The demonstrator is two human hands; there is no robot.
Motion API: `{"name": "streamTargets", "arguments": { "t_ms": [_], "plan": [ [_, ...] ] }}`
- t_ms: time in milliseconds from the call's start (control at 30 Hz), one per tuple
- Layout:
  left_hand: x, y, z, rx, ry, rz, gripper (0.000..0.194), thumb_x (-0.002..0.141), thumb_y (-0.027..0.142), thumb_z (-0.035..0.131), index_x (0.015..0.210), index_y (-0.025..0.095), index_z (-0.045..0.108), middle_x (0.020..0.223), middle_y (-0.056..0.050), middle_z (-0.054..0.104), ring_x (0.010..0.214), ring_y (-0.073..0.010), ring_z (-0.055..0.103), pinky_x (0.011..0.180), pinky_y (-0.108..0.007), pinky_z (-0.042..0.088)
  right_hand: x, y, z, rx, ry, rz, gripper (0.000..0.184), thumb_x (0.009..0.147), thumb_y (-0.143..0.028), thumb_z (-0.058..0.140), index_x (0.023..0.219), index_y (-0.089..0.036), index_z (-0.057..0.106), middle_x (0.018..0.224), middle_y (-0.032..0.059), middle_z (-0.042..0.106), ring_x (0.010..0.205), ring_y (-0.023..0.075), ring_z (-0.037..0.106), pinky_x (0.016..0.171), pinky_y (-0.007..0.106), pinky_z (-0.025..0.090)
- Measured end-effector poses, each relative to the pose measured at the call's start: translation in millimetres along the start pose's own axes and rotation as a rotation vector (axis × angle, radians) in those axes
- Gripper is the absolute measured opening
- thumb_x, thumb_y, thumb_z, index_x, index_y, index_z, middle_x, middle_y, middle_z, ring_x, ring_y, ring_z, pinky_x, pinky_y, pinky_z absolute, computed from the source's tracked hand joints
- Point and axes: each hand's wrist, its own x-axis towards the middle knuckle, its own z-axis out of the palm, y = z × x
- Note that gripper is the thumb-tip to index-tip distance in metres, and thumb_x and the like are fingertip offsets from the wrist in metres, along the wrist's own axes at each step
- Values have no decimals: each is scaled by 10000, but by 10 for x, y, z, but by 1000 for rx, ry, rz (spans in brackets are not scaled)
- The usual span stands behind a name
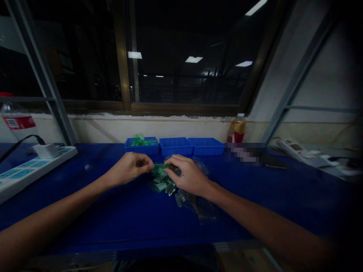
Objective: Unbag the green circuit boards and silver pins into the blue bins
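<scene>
Both of my hands meet over a small pile of green circuit boards (161, 184) on the blue table (113, 211). My left hand (131, 168) is closed in a pinch on one end of a green board (159, 167) held above the pile. My right hand (189, 174) pinches the other end of that same board, fingers curled. Clear plastic bags (198, 206) lie under and beside my right wrist.
Three blue trays stand in a row at the table's back: the left one (141, 145) holds green parts, the middle (176, 146) and right (206, 146) look empty. A white power strip (31, 168) lies at far left, a plastic bottle (17, 122) behind it. Devices (297, 149) sit at right.
</scene>
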Motion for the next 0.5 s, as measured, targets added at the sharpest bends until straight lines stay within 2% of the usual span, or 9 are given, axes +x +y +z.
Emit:
{"name": "streamTargets", "arguments": {
  "t_ms": [167, 500],
  "plan": [
    [-23, 58, 11, 184, 105, 73, 223, 801, 294, 467, 782, 127, 613, 717, -28, 636, 666, -134, 560, 625, -234, 402, 9, -4, -17, 6, 19, -2, 81, 780, -186, 494, 814, -169, 566, 745, 18, 563, 728, 135, 500, 660, 271, 379],
    [6, -11, 20, 86, 69, 36, 225, 783, 320, 487, 792, 133, 612, 728, -28, 641, 669, -133, 577, 639, -235, 434, 11, 5, -14, 3, 19, 2, 71, 777, -183, 501, 801, -173, 567, 741, 20, 563, 729, 140, 492, 663, 276, 377]
  ]
}}
